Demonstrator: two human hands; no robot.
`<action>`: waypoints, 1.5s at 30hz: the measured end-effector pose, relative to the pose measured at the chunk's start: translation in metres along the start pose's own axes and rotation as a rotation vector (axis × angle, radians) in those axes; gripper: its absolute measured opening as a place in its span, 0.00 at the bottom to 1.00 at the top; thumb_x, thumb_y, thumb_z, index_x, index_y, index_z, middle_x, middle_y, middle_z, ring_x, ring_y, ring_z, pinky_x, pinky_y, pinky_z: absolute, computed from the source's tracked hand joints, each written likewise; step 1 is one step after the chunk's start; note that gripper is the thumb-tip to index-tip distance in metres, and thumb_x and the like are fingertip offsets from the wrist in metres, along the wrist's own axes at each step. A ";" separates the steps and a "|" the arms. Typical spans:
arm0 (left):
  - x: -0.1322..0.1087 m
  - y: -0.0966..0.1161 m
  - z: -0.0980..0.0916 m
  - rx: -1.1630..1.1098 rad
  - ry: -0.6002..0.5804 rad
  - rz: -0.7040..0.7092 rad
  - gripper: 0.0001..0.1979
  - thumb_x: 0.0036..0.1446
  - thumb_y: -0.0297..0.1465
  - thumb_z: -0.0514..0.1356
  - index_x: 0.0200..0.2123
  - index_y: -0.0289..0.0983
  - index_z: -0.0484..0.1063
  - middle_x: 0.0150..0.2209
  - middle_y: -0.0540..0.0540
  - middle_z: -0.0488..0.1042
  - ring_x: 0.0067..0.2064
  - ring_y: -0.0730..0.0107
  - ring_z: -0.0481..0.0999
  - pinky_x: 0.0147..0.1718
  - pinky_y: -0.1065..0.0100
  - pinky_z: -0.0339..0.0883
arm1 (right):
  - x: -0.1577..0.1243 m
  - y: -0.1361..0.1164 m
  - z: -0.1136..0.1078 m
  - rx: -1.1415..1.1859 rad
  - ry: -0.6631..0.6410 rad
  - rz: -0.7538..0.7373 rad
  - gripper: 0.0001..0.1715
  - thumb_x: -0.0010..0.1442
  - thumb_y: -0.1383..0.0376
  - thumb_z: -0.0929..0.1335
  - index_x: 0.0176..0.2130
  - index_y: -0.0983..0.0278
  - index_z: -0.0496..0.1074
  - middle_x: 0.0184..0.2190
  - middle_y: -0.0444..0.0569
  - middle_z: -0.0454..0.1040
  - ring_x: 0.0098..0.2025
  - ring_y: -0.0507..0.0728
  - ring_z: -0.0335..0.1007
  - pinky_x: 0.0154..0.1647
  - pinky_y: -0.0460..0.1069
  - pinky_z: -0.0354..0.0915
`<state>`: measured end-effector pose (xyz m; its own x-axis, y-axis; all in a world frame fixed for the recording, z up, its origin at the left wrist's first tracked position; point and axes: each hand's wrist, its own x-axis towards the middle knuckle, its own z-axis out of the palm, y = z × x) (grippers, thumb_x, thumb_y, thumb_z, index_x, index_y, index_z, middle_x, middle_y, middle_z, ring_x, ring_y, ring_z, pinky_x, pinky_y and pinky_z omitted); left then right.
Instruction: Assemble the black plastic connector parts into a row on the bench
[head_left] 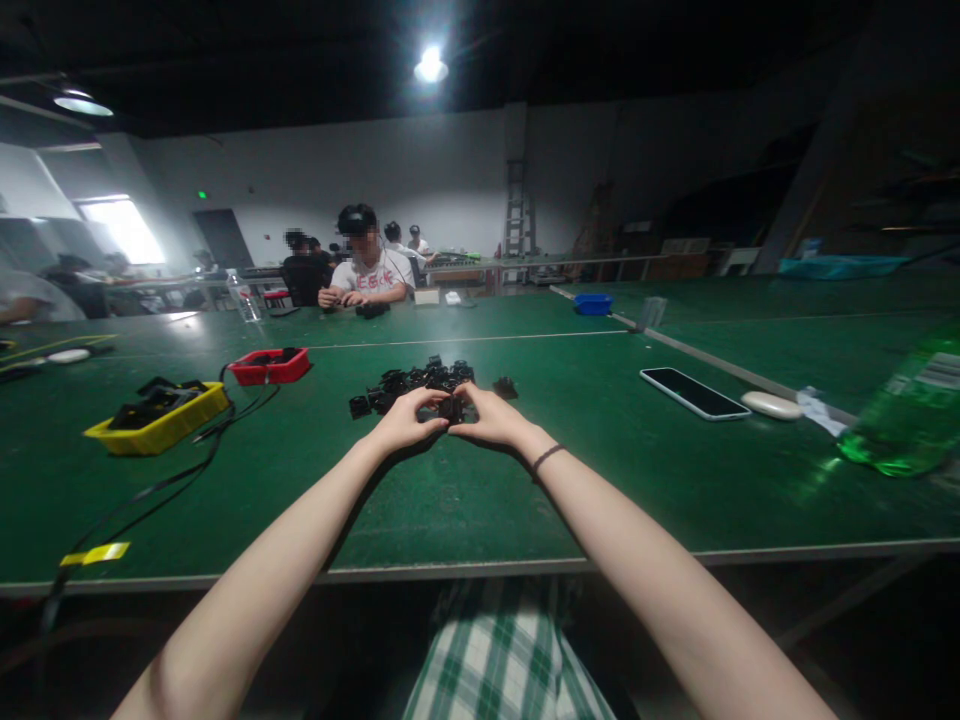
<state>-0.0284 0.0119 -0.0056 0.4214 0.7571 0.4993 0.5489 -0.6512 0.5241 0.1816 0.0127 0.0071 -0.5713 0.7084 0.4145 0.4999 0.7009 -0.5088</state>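
A small black part (451, 408) is held between the left hand (409, 421) and right hand (491, 414), nearer than the dark pile (411, 379); its shape is partly hidden by fingers.

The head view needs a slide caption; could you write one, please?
Left hand and right hand hold a black part near more black pieces on a green table.

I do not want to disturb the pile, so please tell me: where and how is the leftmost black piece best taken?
Probably pinch the leftmost black piece across its near and far sides, coming from the left: it looks small and blocky, bare table shows left of it, and the pile crowds its right. Finer details are too small to tell.
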 end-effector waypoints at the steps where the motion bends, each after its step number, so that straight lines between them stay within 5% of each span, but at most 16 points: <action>1: 0.000 0.000 0.000 0.000 -0.001 0.000 0.22 0.50 0.37 0.64 0.48 0.36 0.72 0.46 0.41 0.75 0.45 0.59 0.77 0.48 0.54 0.71 | 0.000 0.000 0.000 -0.001 0.001 0.001 0.30 0.50 0.62 0.75 0.49 0.65 0.63 0.46 0.55 0.74 0.46 0.60 0.71 0.47 0.55 0.65; 45: -0.001 -0.002 0.002 0.014 -0.011 0.001 0.21 0.51 0.35 0.63 0.48 0.37 0.72 0.46 0.41 0.76 0.46 0.58 0.77 0.49 0.54 0.71 | 0.001 0.001 0.001 -0.008 0.002 0.007 0.30 0.50 0.62 0.75 0.50 0.65 0.64 0.45 0.54 0.74 0.45 0.60 0.71 0.46 0.54 0.65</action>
<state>-0.0283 0.0131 -0.0085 0.4300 0.7567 0.4924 0.5582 -0.6515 0.5137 0.1811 0.0139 0.0056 -0.5660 0.7138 0.4125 0.5095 0.6963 -0.5056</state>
